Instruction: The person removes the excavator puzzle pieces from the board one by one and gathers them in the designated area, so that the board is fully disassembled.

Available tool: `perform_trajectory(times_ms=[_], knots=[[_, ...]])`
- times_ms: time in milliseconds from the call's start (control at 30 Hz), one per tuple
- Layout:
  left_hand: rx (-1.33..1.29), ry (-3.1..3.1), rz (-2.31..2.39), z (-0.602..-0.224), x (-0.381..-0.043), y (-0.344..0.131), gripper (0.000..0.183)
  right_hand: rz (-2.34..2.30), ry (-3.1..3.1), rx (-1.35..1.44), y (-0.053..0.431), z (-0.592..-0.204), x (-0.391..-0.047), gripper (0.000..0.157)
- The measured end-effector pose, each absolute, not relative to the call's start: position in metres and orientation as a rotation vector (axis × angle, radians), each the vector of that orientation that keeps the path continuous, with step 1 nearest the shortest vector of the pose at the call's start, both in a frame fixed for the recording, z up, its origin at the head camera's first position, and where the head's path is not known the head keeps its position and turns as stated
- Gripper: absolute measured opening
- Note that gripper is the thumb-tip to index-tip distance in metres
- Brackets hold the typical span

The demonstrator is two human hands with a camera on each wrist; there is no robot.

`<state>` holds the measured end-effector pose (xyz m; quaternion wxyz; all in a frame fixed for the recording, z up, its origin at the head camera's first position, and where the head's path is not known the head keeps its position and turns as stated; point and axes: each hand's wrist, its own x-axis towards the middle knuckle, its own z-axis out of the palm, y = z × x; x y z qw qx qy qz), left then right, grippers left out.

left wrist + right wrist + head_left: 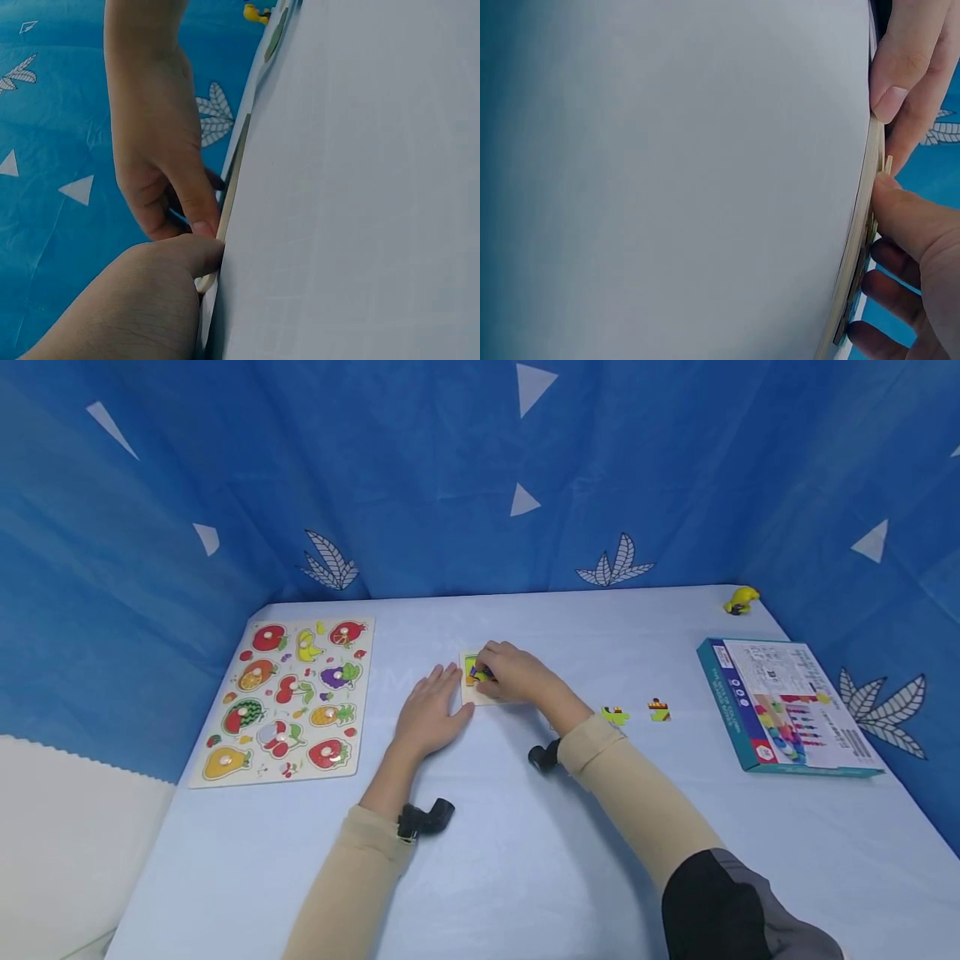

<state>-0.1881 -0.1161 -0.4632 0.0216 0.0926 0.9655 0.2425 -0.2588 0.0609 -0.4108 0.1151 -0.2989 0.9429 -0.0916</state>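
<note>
Our right hand has its fingers curled and its thumb clamped on a small puzzle piece — thin, wooden, and tilted up from the surface of a little wooden board near the middle of the counter. Our left hand lies with its fingers straight and the thumb spread apart from them, touching the left side of that same board. We see yellow and purple on the part of the board that our right fingers leave uncovered. To the right, past our right wrist, a green-and-yellow piece and a smaller red-and-yellow piece lie apart from each other on the counter. Well to our left sits a fruit board, with knobbed fruit shapes in rows; well to our right lies a teal-edged box, printed side up. A yellow toy rests near the far right corner, and behind it all hangs a blue cloth — white triangles and leaves across it.
</note>
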Motion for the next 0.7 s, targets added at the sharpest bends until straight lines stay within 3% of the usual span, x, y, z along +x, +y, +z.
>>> perform_trajectory(times_ms=[700], knots=[[0.293,2.990,0.741,-0.4620,-0.1878,-0.1160,0.072,-0.347,2.785,-0.912,0.0650,-0.4127,-0.2608,0.028]])
